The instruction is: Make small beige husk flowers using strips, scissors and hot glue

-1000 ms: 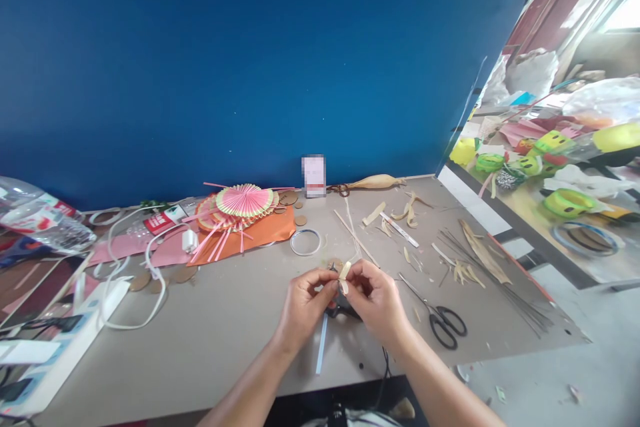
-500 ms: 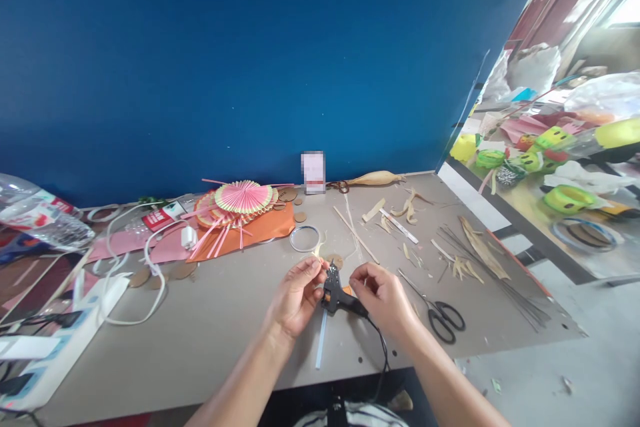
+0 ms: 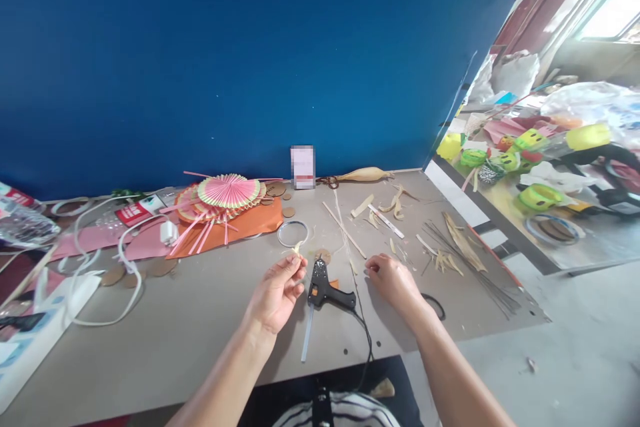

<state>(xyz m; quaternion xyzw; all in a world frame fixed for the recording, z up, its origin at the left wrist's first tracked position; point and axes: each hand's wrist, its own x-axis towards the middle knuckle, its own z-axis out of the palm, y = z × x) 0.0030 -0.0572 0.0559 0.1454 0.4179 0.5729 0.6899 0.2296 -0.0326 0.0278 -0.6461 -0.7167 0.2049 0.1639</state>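
My left hand point(image 3: 277, 291) pinches a small pale strip of dried husk point(image 3: 298, 247) between thumb and fingertips, just left of a black hot glue gun point(image 3: 326, 290) that lies on the grey table point(image 3: 200, 333). My right hand point(image 3: 395, 281) rests on the table right of the glue gun, fingers curled down near thin pale sticks point(image 3: 345, 233); whether they hold anything is hidden. It covers most of the black scissors point(image 3: 435, 303).
A clear ring point(image 3: 293, 233) lies behind my hands. Pink paper fans point(image 3: 225, 195) on orange paper sit at back left, with a white cable point(image 3: 125, 267) and power strip point(image 3: 30, 340). Husk scraps and thin dark wires point(image 3: 465, 260) spread to the right. A blue wall point(image 3: 250, 47) backs the table.
My hands have come apart. The right hand let go of the husk piece and moved right onto the table over the scissors; the left kept the piece. The glue gun now lies uncovered.
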